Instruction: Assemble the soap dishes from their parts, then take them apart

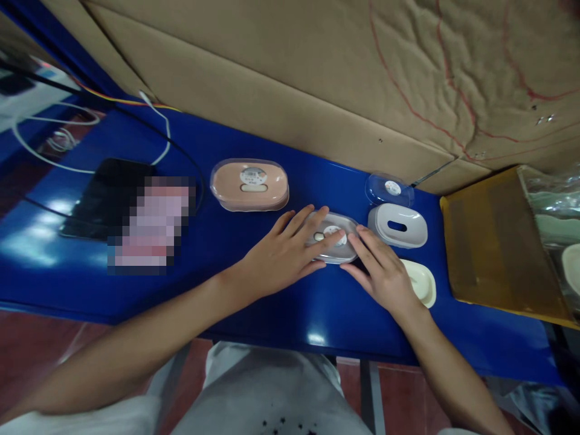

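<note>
A pale grey oval box (338,254) with a clear plastic cover and a round label lies on the blue table in front of me. My left hand (292,248) grips its left side, fingers spread over the top and thumb along the near edge. At the right end, my right hand (378,263) holds it with fingertips on the cover and thumb in front. Just beyond the right hand stands a white oval shell (408,234) with a dark slot. A cream oval piece (423,283) is partly hidden behind that hand. Further back lies a clear cover (378,186) with a label.
A pink oval box (226,184) under a clear cover stands back left. A black device (102,199) with cables lies at the left, beside a blurred patch. An open cardboard carton (493,248) with wrapped pieces borders the right. Brown cardboard (272,84) lines the back.
</note>
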Motion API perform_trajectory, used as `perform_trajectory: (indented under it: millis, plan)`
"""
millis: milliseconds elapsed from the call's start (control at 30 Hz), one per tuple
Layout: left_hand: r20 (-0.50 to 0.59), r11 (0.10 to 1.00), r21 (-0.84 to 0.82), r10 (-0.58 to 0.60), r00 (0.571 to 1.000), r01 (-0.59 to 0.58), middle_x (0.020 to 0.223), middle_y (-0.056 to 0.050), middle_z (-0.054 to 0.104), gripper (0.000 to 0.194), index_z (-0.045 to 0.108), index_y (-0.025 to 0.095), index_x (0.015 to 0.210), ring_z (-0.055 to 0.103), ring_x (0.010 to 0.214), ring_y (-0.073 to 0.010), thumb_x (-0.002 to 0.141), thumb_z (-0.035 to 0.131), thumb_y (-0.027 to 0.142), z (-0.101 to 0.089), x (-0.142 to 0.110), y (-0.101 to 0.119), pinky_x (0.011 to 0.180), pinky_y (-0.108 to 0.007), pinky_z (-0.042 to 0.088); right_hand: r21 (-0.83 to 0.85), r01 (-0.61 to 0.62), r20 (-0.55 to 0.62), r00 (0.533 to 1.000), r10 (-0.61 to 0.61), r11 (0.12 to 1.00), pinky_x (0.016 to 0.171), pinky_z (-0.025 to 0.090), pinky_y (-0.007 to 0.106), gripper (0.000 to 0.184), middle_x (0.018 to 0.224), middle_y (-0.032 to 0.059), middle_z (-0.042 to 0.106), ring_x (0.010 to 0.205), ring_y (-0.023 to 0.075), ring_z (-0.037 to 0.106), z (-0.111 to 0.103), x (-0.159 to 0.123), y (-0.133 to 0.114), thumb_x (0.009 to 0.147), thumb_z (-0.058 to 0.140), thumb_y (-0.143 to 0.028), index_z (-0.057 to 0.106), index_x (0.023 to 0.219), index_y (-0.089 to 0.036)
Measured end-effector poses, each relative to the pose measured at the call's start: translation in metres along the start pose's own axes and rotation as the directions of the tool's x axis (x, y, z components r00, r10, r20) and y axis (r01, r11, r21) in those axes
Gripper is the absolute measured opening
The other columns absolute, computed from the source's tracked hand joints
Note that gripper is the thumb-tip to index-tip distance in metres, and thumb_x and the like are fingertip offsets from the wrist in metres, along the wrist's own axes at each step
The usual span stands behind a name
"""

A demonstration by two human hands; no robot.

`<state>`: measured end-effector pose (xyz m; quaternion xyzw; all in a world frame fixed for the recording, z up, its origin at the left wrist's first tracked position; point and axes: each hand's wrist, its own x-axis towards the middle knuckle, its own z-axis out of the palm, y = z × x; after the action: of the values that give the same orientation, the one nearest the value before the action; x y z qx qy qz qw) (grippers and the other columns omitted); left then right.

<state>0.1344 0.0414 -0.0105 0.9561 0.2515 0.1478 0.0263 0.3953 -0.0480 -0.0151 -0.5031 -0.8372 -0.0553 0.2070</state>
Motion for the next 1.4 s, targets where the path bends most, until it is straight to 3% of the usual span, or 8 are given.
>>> perform_trajectory:
  millis: [333, 700, 867, 1000, 1133, 1233, 1333, 1400]
  plan:
    - [-0.011, 1.0, -0.012, -0.001, 1.0, 0.001, 0.17, -0.022, 0.042, 0.061, 0.046, 0.029, 0.164, 0.049, 0.149, -0.0432, 0.107, 0.061, 0.048, -0.002, 0.001, -0.002, 0.115, -0.06, 0.047, 0.204, -0.114, 0.046, 0.993, 0.107, 0.972, 0.122, 0.051, 0.058, 0.082, 0.171, 0.0163, 0.045, 0.155, 0.0348, 0.05, 0.001, -0.005, 0.004, 0.104, 0.07, -0.026, 0.027, 0.173, -0.033]
    - [0.015, 1.0, 0.012, -0.022, 1.0, 0.022, 0.172, -0.022, 0.04, 0.059, 0.046, 0.03, 0.165, 0.05, 0.15, -0.0435, 0.109, 0.058, 0.045, -0.003, 0.0, 0.001, 0.118, -0.064, 0.043, 0.189, -0.106, 0.069, 0.993, 0.094, 0.976, 0.12, 0.052, 0.058, 0.079, 0.166, 0.0163, 0.051, 0.151, 0.0348, 0.054, 0.0, -0.004, 0.007, 0.104, 0.069, -0.028, 0.029, 0.173, -0.033]
    - [-0.011, 0.997, 0.052, -0.048, 0.999, 0.048, 0.171, -0.022, 0.042, 0.053, 0.052, 0.024, 0.16, 0.048, 0.154, -0.0421, 0.111, 0.054, 0.045, -0.004, 0.0, -0.003, 0.12, -0.069, 0.039, 0.137, -0.1, 0.083, 0.993, 0.089, 0.985, 0.119, 0.051, 0.061, 0.081, 0.169, 0.0158, 0.048, 0.152, 0.0375, 0.052, -0.002, -0.003, 0.006, 0.106, 0.066, -0.03, 0.023, 0.174, -0.035]
    - [-0.02, 0.994, 0.079, -0.078, 0.997, 0.079, 0.171, -0.024, 0.042, 0.052, 0.052, 0.021, 0.16, 0.046, 0.156, -0.0428, 0.112, 0.053, 0.041, -0.004, 0.008, -0.009, 0.121, -0.073, 0.035, 0.087, -0.113, 0.038, 0.993, 0.11, 0.99, 0.119, 0.049, 0.06, 0.075, 0.166, 0.0162, 0.051, 0.152, 0.0372, 0.053, -0.008, -0.002, 0.01, 0.106, 0.066, -0.031, 0.031, 0.172, -0.033]
    - [0.023, 0.986, 0.105, -0.132, 0.991, 0.129, 0.169, -0.027, 0.042, 0.053, 0.054, 0.017, 0.159, 0.046, 0.155, -0.0467, 0.108, 0.058, 0.034, -0.008, 0.033, -0.026, 0.122, -0.078, 0.029, 0.017, -0.143, -0.049, 0.988, 0.144, 0.99, 0.118, 0.049, 0.057, 0.059, 0.157, 0.0164, 0.061, 0.147, 0.0361, 0.057, -0.026, -0.004, 0.03, 0.105, 0.067, -0.03, 0.049, 0.161, -0.029]
    - [0.022, 0.971, 0.144, -0.196, 0.98, 0.191, 0.17, -0.03, 0.039, 0.056, 0.052, 0.011, 0.159, 0.041, 0.158, -0.0474, 0.106, 0.058, 0.024, -0.014, 0.058, -0.035, 0.124, -0.079, 0.025, -0.029, -0.25, -0.102, 0.964, 0.246, 0.968, 0.117, 0.048, 0.057, 0.045, 0.152, 0.0151, 0.066, 0.141, 0.0359, 0.062, -0.041, -0.012, 0.054, 0.107, 0.063, -0.035, 0.061, 0.151, -0.028]
    - [-0.019, 0.969, 0.152, -0.196, 0.98, 0.196, 0.173, -0.028, 0.035, 0.06, 0.05, 0.013, 0.161, 0.035, 0.161, -0.0459, 0.102, 0.059, 0.017, -0.016, 0.074, -0.017, 0.126, -0.077, 0.02, -0.048, -0.365, -0.079, 0.929, 0.36, 0.93, 0.115, 0.05, 0.058, 0.038, 0.146, 0.0144, 0.071, 0.136, 0.0361, 0.066, -0.049, -0.023, 0.079, 0.11, 0.054, -0.039, 0.068, 0.143, -0.025]
    - [-0.021, 0.991, 0.094, -0.092, 0.996, 0.094, 0.17, -0.025, 0.042, 0.056, 0.052, 0.015, 0.16, 0.042, 0.157, -0.0434, 0.105, 0.06, 0.024, -0.01, 0.077, 0.014, 0.127, -0.07, 0.026, -0.051, -0.412, -0.038, 0.911, 0.41, 0.91, 0.114, 0.05, 0.06, 0.04, 0.145, 0.0147, 0.071, 0.136, 0.037, 0.066, -0.05, -0.03, 0.091, 0.11, 0.051, -0.042, 0.07, 0.141, -0.025]
